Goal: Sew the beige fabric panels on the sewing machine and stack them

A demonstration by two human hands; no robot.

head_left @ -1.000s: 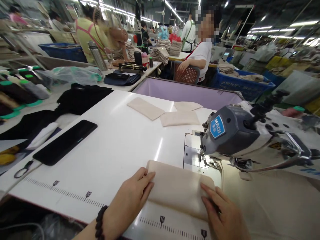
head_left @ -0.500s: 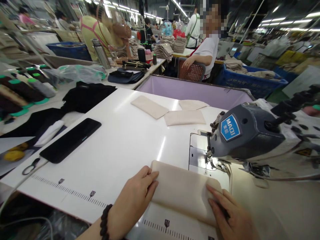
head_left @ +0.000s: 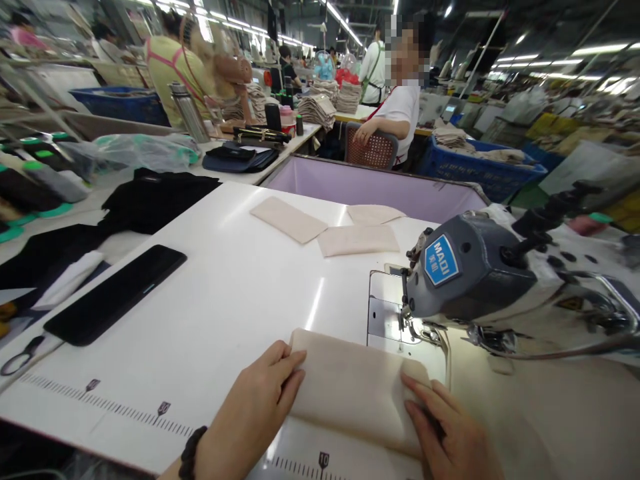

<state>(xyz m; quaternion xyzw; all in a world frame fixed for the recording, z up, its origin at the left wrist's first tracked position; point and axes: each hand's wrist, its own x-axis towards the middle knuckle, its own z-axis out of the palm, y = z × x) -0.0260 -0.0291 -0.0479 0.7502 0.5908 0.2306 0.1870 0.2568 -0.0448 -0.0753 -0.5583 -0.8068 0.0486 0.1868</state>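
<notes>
A folded beige fabric piece (head_left: 350, 387) lies flat on the white sewing table (head_left: 225, 300), just in front of the needle plate (head_left: 383, 317). My left hand (head_left: 260, 413) presses its left edge with the fingers flat. My right hand (head_left: 447, 433) rests on its right end, fingertips on the cloth. The grey sewing machine head (head_left: 465, 273) stands just behind and to the right of both hands.
Three more beige pieces (head_left: 357, 239) lie at the table's far side before a lilac bin (head_left: 370, 187). A black phone (head_left: 115, 293) and scissors (head_left: 20, 357) lie at left, with dark cloth (head_left: 155, 197) beyond. Other people work at tables behind.
Both hands stay on the beige piece in the same hold. Only the camera view has shifted slightly.
</notes>
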